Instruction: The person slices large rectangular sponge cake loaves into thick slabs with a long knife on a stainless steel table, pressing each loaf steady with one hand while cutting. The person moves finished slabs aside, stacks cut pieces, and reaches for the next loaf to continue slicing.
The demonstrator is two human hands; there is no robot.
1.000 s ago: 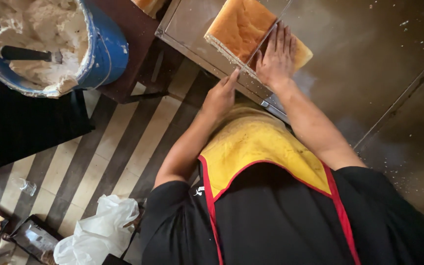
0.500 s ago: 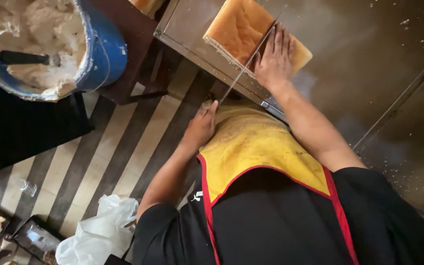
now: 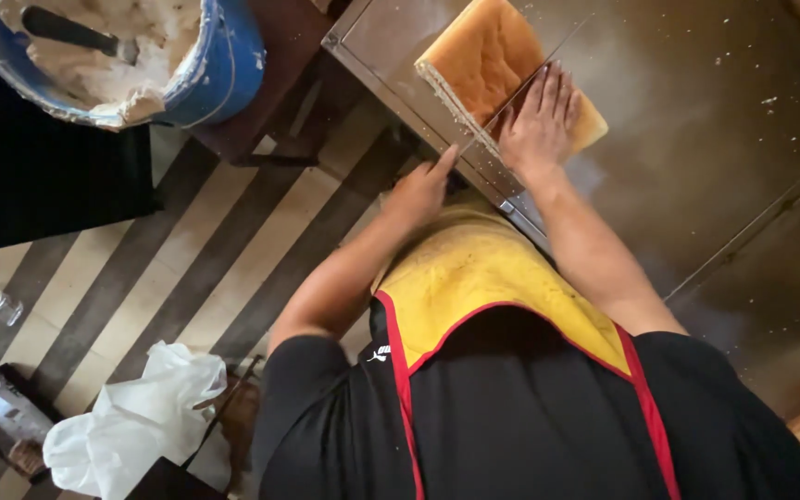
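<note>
Our right hand (image 3: 537, 125) lies flat and open, fingers spread, pressing on top of the sponge cake (image 3: 483, 65). Our left hand (image 3: 423, 190) grips the handle end of a long thin knife (image 3: 511, 88), its blade running into the cake's side just under the right palm. The cake sits near the edge of the metal table (image 3: 696, 139). A blue bucket (image 3: 219, 65) of cream stands off to the left, a white bag (image 3: 131, 421) on the striped floor (image 3: 196, 268).

Striped floor (image 3: 141, 278), dark metal table (image 3: 696, 167)
</note>
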